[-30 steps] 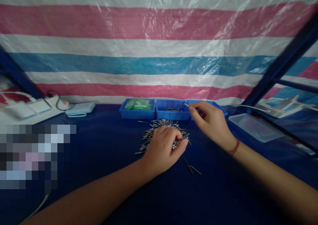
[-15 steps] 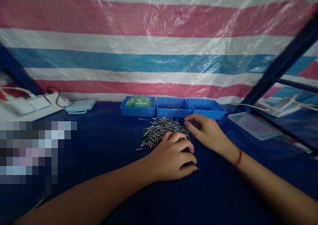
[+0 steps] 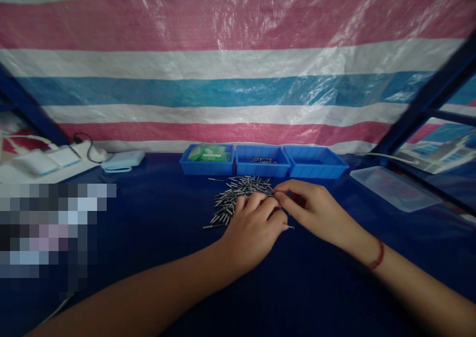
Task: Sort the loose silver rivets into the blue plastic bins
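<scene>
A heap of slim silvery metal pins, which look like blind rivets [image 3: 226, 200], lies on the dark blue tabletop [image 3: 156, 213]. Over the heap's near right side is my left hand [image 3: 256, 223], palm down with fingers curled. The end of one rivet [image 3: 290, 227] pokes out from beneath its thumb side. My right hand [image 3: 316, 208] meets it from the right, thumb and forefinger pinched together at the left fingertips. Whatever lies in that pinch is hidden.
Behind the heap stand three blue bins: the left bin [image 3: 206, 168] with green packets, the middle bin [image 3: 262, 169] with a few rivets, and the right bin [image 3: 318, 170]. A clear plastic lid [image 3: 394, 188] lies right. A power strip [image 3: 55, 161] and light-blue case [image 3: 122, 161] are left.
My left hand has drawn its fingers in and moved slightly up, bringing the protruding rivet with it. My right fingertips have come down to the left fingers. The view has shifted slightly.
</scene>
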A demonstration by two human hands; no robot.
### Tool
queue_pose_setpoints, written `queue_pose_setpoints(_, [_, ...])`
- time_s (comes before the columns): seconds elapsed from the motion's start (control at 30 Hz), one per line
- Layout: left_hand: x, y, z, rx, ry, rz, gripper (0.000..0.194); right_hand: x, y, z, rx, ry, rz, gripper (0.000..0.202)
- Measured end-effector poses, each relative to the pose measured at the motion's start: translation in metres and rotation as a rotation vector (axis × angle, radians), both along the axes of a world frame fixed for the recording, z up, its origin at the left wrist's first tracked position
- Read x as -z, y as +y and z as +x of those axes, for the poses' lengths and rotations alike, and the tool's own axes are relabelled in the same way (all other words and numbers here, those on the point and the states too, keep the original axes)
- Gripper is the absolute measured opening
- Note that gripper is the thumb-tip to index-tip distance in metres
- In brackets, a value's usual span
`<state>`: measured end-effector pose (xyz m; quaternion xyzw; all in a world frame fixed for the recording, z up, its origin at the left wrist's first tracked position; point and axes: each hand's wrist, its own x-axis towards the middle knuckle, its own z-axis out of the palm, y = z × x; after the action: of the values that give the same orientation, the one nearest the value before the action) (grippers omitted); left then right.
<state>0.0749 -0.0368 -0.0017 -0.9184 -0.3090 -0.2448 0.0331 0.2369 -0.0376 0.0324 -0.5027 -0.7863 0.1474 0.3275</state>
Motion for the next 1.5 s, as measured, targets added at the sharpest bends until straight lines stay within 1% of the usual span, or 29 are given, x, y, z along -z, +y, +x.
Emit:
queue_pose_setpoints(0.13, [-0.005, 0.005, -0.004, -0.033, -0.138, -0.087, 0.013, -0.004, -0.001, 0.000, 0.001, 0.081, -0.047, 0.026])
queue_pose_setpoints(0.23, [-0.007, 0.009, -0.007, -0.060, -0.247, -0.166, 0.009, -0.006, -0.003, -0.001, -0.031, 0.107, -0.109, 0.027])
queue_pose_setpoints(0.37, [-0.006, 0.012, -0.010, -0.096, -0.407, -0.241, 0.008, -0.004, -0.005, -0.004, -0.083, 0.086, -0.158, 0.026])
queue_pose_setpoints(0.47, [-0.003, 0.014, -0.010, -0.086, -0.529, -0.261, 0.006, -0.001, -0.004, -0.005, -0.106, 0.139, -0.194, 0.024])
queue_pose_setpoints(0.6, [0.000, 0.016, -0.009, -0.032, -0.687, -0.311, 0.019, -0.002, -0.004, -0.008, -0.111, 0.290, -0.282, 0.025])
queue_pose_setpoints(0.77, [-0.003, 0.017, -0.009, 0.012, -0.688, -0.325, 0.003, -0.006, -0.006, -0.013, -0.111, 0.390, -0.353, 0.027])
queue_pose_setpoints(0.93, [-0.006, 0.015, -0.011, 0.024, -0.692, -0.312, 0.005, -0.003, -0.006, -0.014, -0.133, 0.453, -0.399, 0.026])
queue_pose_setpoints(1.07, [-0.007, 0.014, -0.011, 0.015, -0.693, -0.305, 0.006, 0.002, -0.006, -0.013, -0.108, 0.481, -0.483, 0.029])
queue_pose_setpoints(1.13, [-0.007, 0.013, -0.011, 0.010, -0.695, -0.308, 0.005, 0.003, -0.005, -0.013, -0.097, 0.493, -0.492, 0.029])
queue_pose_setpoints(1.37, [-0.005, 0.013, -0.010, -0.082, -0.675, -0.290, 0.005, 0.003, -0.005, -0.012, -0.074, 0.505, -0.430, 0.022])
queue_pose_setpoints(1.5, [-0.003, 0.015, -0.009, -0.092, -0.666, -0.285, 0.006, 0.000, -0.005, -0.013, -0.062, 0.516, -0.294, 0.019])
